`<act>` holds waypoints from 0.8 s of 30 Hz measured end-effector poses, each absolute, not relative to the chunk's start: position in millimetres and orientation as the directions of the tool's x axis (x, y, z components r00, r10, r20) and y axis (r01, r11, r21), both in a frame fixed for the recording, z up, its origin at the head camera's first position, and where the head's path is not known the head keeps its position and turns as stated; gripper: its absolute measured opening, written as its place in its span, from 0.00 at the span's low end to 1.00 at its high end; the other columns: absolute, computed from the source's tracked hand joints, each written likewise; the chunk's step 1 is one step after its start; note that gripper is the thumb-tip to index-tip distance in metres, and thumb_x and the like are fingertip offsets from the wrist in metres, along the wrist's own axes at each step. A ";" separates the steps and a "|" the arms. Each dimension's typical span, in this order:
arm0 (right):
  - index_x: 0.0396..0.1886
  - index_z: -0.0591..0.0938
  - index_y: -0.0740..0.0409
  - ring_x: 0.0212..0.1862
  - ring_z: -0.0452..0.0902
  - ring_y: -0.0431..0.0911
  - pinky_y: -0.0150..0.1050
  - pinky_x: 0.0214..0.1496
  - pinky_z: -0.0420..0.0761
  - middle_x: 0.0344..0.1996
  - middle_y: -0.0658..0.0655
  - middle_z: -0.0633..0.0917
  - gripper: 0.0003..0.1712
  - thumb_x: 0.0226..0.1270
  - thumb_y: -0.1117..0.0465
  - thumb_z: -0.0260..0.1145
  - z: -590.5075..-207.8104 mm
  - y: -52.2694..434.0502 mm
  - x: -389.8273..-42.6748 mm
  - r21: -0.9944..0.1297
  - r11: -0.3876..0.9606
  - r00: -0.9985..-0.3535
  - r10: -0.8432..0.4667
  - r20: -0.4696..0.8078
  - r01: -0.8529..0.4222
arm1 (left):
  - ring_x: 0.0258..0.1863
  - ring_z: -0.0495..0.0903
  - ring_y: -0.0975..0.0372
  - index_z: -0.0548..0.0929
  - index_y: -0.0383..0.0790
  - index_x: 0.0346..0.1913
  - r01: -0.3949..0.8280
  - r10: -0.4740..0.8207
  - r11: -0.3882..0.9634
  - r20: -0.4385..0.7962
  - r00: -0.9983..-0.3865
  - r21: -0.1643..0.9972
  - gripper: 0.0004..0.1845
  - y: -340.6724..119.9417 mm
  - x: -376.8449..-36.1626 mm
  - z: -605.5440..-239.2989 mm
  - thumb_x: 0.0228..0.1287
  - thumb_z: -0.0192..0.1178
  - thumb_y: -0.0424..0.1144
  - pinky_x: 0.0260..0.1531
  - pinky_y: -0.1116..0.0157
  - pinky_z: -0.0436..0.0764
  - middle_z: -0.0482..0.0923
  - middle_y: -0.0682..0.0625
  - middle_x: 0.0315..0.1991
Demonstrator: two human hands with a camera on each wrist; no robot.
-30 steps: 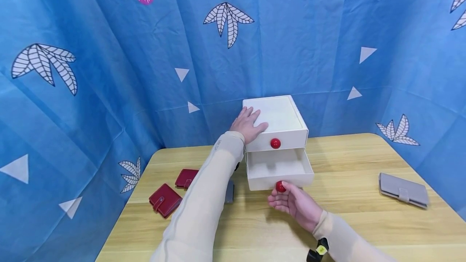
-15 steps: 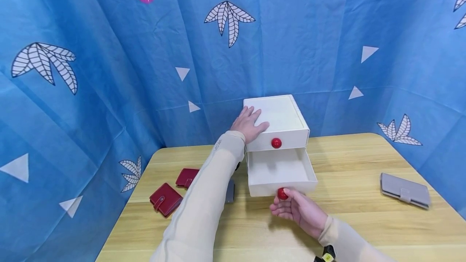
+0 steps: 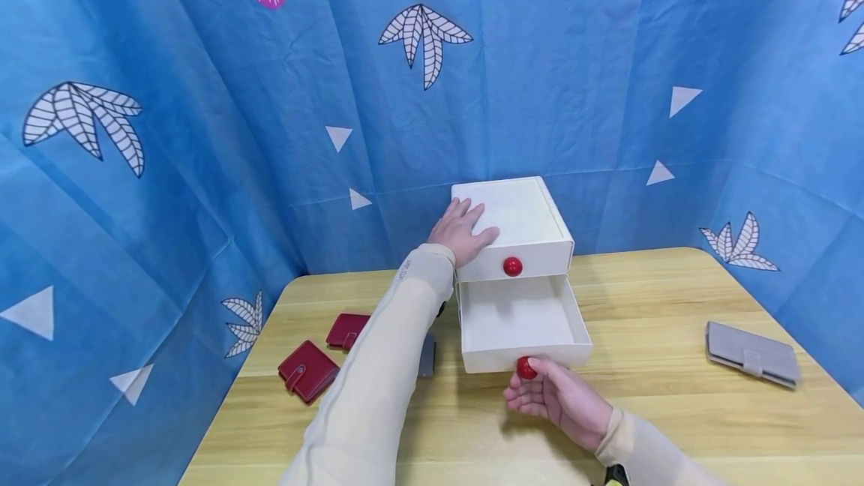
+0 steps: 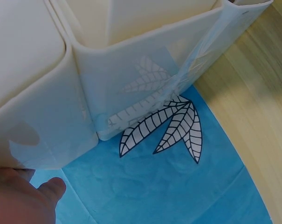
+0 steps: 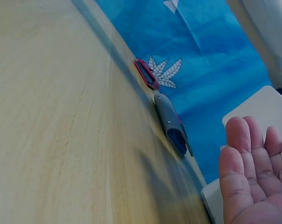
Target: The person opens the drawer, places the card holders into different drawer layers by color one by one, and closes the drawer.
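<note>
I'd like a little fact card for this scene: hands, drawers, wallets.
Left hand: resting on the white drawer box's top
Right hand: at the lower red knob, thumb against it
Upper drawer: closed
Lower drawer: open
Red wallets: two, table's left side
Grey wallet: table's right side
Grey item: partly hidden by the left sleeve

The head view is lit brightly and evenly; the top of the drawer unit [image 3: 520,208] is nearly bleached, and a soft shadow is cast on the table [image 3: 709,426] beneath the right hand [image 3: 567,402]. Both wrist views are rendered dimmer and softer; in the left, the curtain [image 4: 145,191] is mirrored in the drawer unit's glossy side.
</note>
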State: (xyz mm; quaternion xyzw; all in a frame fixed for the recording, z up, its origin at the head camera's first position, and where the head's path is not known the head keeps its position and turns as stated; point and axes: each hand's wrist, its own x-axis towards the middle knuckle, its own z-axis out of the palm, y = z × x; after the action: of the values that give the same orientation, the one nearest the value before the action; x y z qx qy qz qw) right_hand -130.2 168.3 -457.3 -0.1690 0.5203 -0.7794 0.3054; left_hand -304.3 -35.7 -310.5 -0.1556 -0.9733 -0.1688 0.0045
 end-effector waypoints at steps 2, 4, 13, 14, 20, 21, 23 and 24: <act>0.49 0.75 0.66 0.50 0.79 0.58 0.47 0.56 0.77 0.45 0.63 0.83 0.24 0.79 0.50 0.42 -457.8 168.4 -129.9 -0.915 -0.273 -0.756 -0.653 -0.051 0.297 | 0.76 0.37 0.56 0.56 0.53 0.76 0.306 0.302 0.893 0.063 -0.951 0.330 0.38 -35.6 -304.2 -310.5 0.68 0.40 0.66 0.72 0.54 0.46 0.46 0.50 0.77; 0.49 0.75 0.66 0.50 0.79 0.58 0.47 0.56 0.77 0.45 0.63 0.83 0.25 0.79 0.50 0.42 -458.4 168.5 -129.8 -0.915 -0.275 -0.756 -0.653 -0.047 0.294 | 0.76 0.37 0.56 0.56 0.53 0.76 0.307 0.303 0.892 0.065 -0.951 0.331 0.38 -35.6 -304.2 -310.5 0.68 0.40 0.66 0.72 0.54 0.46 0.46 0.50 0.77; 0.53 0.73 0.66 0.50 0.79 0.58 0.47 0.55 0.77 0.47 0.65 0.82 0.25 0.79 0.50 0.42 -460.5 169.0 -129.5 -0.919 -0.278 -0.758 -0.651 -0.034 0.280 | 0.76 0.37 0.57 0.56 0.54 0.75 0.300 0.294 0.891 0.071 -0.953 0.342 0.38 -36.7 -303.9 -312.0 0.67 0.41 0.67 0.71 0.52 0.47 0.46 0.51 0.77; 0.53 0.73 0.66 0.50 0.80 0.58 0.48 0.55 0.77 0.48 0.66 0.82 0.24 0.79 0.50 0.42 -460.5 169.0 -129.6 -0.919 -0.277 -0.758 -0.652 -0.036 0.282 | 0.76 0.37 0.57 0.56 0.54 0.75 0.301 0.294 0.891 0.073 -0.953 0.341 0.38 -37.1 -304.1 -312.2 0.67 0.41 0.67 0.71 0.52 0.47 0.46 0.51 0.77; 0.54 0.75 0.67 0.50 0.80 0.55 0.47 0.57 0.77 0.49 0.66 0.81 0.26 0.79 0.49 0.43 -459.2 173.2 -128.5 -0.923 -0.242 -0.755 -0.651 -0.074 0.299 | 0.76 0.37 0.57 0.56 0.54 0.75 0.296 0.291 0.890 0.070 -0.954 0.347 0.38 -37.9 -304.9 -312.9 0.67 0.41 0.67 0.71 0.52 0.47 0.46 0.52 0.77; 0.54 0.75 0.66 0.50 0.80 0.55 0.47 0.57 0.77 0.49 0.66 0.81 0.26 0.79 0.49 0.43 -459.0 175.0 -127.9 -0.924 -0.236 -0.754 -0.652 -0.078 0.300 | 0.76 0.36 0.57 0.56 0.54 0.75 0.295 0.290 0.890 0.069 -0.955 0.348 0.38 -37.9 -305.0 -313.1 0.67 0.41 0.67 0.71 0.52 0.47 0.46 0.52 0.77; 0.55 0.75 0.66 0.50 0.80 0.54 0.45 0.57 0.77 0.50 0.66 0.81 0.26 0.79 0.50 0.43 -459.2 179.5 -126.5 -0.926 -0.229 -0.751 -0.655 -0.082 0.301 | 0.76 0.36 0.57 0.56 0.54 0.75 0.296 0.289 0.888 0.072 -0.955 0.352 0.38 -37.7 -305.1 -313.6 0.67 0.41 0.67 0.71 0.51 0.47 0.46 0.52 0.77; 0.56 0.75 0.67 0.50 0.80 0.53 0.45 0.57 0.77 0.50 0.66 0.81 0.26 0.80 0.50 0.43 -459.3 182.2 -125.5 -0.927 -0.223 -0.751 -0.654 -0.086 0.301 | 0.76 0.37 0.57 0.56 0.54 0.75 0.297 0.290 0.888 0.074 -0.954 0.352 0.38 -37.7 -305.0 -313.7 0.67 0.41 0.67 0.71 0.51 0.47 0.46 0.52 0.77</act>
State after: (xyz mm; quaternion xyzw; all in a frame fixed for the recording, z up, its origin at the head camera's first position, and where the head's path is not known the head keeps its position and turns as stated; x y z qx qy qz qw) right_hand -125.5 182.2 -459.3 -0.1638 0.5393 -0.7647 0.3123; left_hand -305.0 -37.7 -313.7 -0.1510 -0.9714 -0.1828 0.0098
